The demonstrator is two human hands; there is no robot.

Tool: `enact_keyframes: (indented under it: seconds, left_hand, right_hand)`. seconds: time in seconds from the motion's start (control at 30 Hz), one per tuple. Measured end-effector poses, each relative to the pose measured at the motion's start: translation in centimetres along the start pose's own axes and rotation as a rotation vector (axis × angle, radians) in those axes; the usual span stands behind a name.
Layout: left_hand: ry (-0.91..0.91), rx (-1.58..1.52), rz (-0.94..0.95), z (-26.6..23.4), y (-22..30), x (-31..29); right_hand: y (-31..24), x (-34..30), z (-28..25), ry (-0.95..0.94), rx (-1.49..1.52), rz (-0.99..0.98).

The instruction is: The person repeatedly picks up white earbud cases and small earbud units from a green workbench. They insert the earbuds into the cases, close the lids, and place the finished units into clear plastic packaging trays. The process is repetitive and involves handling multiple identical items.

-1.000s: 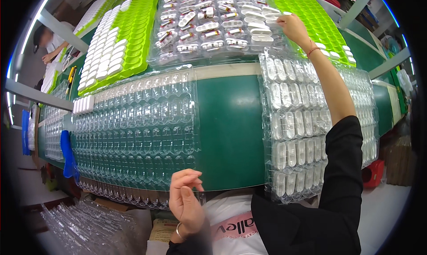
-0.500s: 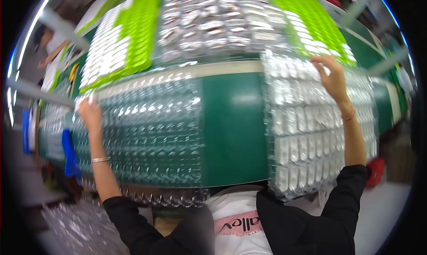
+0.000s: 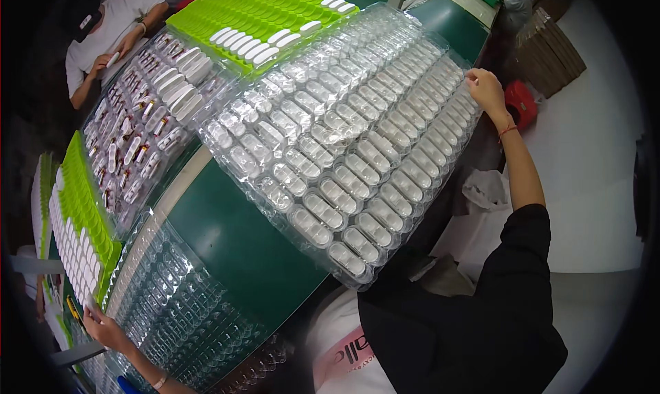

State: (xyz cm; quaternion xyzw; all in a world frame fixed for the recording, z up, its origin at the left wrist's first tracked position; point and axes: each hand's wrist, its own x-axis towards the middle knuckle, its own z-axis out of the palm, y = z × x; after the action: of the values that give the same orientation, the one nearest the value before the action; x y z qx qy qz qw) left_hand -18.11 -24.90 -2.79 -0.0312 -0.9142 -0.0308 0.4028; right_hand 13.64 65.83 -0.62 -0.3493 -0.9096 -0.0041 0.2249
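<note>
My left hand (image 3: pixel 106 331) is at the lower left, closed around a white oval piece (image 3: pixel 90 303) by the near end of a green tray (image 3: pixel 96 223) partly filled with such pieces. Just right of it lies an unfilled clear plastic blister tray (image 3: pixel 172 287). My right hand (image 3: pixel 486 91) is pinched at the far right edge of another clear blister tray (image 3: pixel 375 157), whose cavities hold rows of white oval pieces. Anything between those fingertips is too small to tell.
At the back, a second green tray (image 3: pixel 254 12) holds some white pieces. Left of it, clear trays (image 3: pixel 137 129) carry white and dark red parts. A co-worker (image 3: pixel 113 33) handles a piece across the green table (image 3: pixel 237 246). Stacked cartons (image 3: pixel 550 53) and a red object (image 3: pixel 521 104) are at right.
The view has swung to the right. My right hand has moved from above the filled blister tray to its outer right edge. My left hand stays near the green tray's near end.
</note>
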Motion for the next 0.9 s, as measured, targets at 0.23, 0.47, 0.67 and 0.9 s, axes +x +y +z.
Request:
enact_keyframes:
  seconds: [0.23,0.47,0.67,0.9]
  left_hand:
    - [0.102,0.002,0.444,-15.3,19.2,-5.5]
    - [-0.019,-0.927,-0.008,-19.9,26.3,-14.1]
    - [-0.386,-1.470,-0.537,-18.7,34.8,-15.0]
    - [-0.576,-1.915,-0.844,-16.3,35.8,-14.7]
  right_hand:
    - [2.6,0.6,1.8,-0.081,-0.358,-0.082]
    - [-1.8,2.3,0.4,0.023,0.083,0.042]
    - [-22.5,-3.9,-2.9,-0.607,1.365,0.054]
    - [-35.5,-10.9,-3.8,-1.586,1.434,-0.185]
